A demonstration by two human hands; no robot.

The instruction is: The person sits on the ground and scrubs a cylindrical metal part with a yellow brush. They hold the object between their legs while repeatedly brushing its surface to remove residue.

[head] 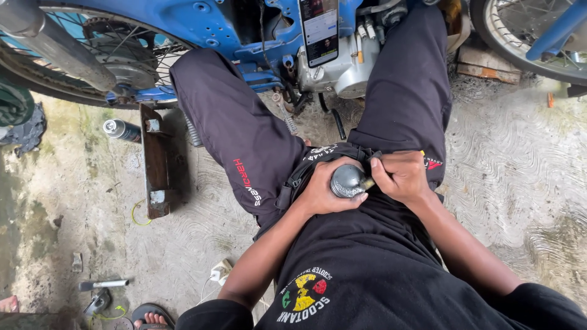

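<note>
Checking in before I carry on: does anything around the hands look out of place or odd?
A phone is propped upright against the blue motorbike's engine, an odd perch. Both hands, left hand and right hand, grip a dark rounded part; nothing looks spilled.

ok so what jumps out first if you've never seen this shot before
At centre, the left hand grips a small dark rounded metal part in the person's lap, while the right hand pinches its brass-coloured tip. Across the top stands a blue motorcycle with a phone propped upright against its engine. On the concrete floor at left lies a spray can.
</note>
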